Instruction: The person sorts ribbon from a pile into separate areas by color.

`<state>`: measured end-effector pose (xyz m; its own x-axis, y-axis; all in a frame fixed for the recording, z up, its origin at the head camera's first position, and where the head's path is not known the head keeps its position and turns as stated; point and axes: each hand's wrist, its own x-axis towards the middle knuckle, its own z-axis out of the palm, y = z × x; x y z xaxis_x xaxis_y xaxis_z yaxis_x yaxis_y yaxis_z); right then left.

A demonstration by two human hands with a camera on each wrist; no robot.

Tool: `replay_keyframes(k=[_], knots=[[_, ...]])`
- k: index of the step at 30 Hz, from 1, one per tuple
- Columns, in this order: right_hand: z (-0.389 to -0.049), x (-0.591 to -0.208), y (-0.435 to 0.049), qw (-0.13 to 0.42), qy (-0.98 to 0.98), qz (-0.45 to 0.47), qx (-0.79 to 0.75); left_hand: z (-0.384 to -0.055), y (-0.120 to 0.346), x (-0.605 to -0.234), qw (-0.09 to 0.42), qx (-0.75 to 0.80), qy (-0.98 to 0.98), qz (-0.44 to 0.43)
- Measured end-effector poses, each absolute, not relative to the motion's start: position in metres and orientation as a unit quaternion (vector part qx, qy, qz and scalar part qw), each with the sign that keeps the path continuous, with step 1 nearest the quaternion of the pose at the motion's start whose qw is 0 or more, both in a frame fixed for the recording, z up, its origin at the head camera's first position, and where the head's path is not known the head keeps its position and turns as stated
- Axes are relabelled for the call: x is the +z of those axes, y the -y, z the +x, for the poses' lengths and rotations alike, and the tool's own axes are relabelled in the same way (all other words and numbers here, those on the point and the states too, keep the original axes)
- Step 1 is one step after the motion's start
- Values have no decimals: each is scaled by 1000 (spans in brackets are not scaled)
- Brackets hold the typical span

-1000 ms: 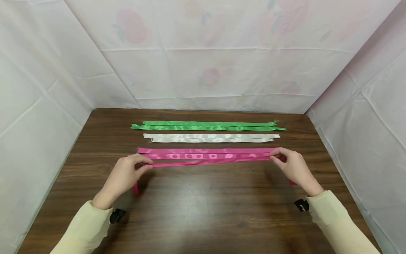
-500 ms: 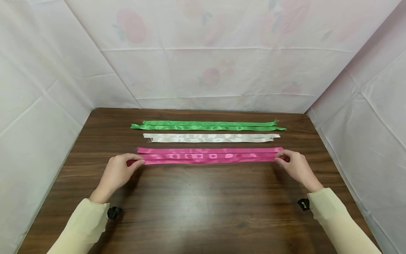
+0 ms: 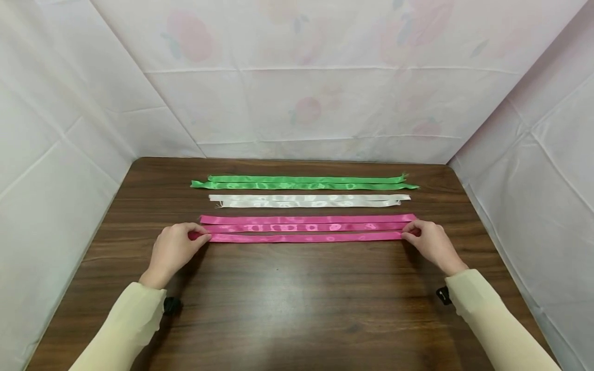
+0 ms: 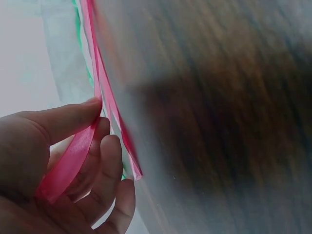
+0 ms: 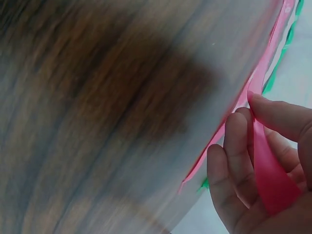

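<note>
A pink satin ribbon (image 3: 306, 238) is stretched between both hands, in front of two more pink ribbons (image 3: 297, 220) that lie straight across the table. My left hand (image 3: 178, 250) pinches its left part between thumb and finger; in the left wrist view a loose end (image 4: 73, 158) hangs into the palm. With thumb and finger my right hand (image 3: 433, 245) pinches the right part, and the right wrist view has that tail (image 5: 270, 178) falling across the curled fingers. Whether the held ribbon touches the table, I cannot tell.
Beyond the pink ribbons lie white ribbons (image 3: 306, 201) with frayed ends. Farther back are green ribbons (image 3: 301, 183), parallel to them. The dark wooden table (image 3: 287, 309) meets a pale printed cloth (image 3: 297, 103) at the back, with white cloth on both sides.
The hands have moved apart to the left and right, drawing the held pink ribbon straight. It came close to the middle pink ribbon, then moved slightly nearer the front, leaving a narrow gap.
</note>
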<state>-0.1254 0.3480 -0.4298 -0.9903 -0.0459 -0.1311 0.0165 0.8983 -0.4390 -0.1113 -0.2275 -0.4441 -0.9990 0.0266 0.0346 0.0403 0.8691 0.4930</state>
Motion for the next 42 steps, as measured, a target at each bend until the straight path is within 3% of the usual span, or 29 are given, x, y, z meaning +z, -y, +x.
replay_keyframes(k=[16,30,42], knots=[[-135,-434,-353,51,-980,33,-191,-118,226,-445,5,-241,971,11],[-136,-434,-360,53,-982,51,-175,-121,238,-450,43,-240,970,6],[-133,-439,-370,52,-982,67,-169,-121,248,-451,36,-233,971,26]])
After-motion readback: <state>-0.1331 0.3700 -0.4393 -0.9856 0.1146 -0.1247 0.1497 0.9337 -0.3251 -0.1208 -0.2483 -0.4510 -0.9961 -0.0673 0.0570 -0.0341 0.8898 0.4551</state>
